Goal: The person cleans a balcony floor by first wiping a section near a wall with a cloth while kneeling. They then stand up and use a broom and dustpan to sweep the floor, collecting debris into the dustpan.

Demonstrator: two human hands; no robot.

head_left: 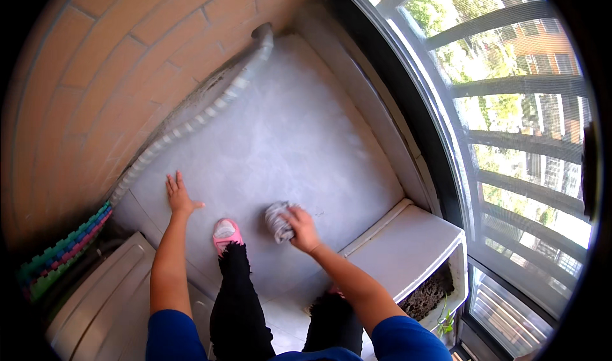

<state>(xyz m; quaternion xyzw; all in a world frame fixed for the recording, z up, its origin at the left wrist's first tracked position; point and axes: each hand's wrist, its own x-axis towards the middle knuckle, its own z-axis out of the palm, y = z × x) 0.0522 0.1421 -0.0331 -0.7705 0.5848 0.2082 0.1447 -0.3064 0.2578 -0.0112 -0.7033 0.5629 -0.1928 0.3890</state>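
In the head view, the left hand (pixel 181 200) is palm-down at the grey floor (pixel 299 125), thumb and fingers spread, near the ribbed hose (pixel 209 111) along the brick wall on the left. The right hand (pixel 302 230) has its blurred fingers curled over a crumpled grey cloth (pixel 276 224), which lies on the floor right of the pink slipper (pixel 230 238) and left of a white planter (pixel 408 243).

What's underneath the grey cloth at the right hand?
Grey floor shows around the cloth, which the right hand holds. The patch directly beneath is covered, so I can't tell what is there.
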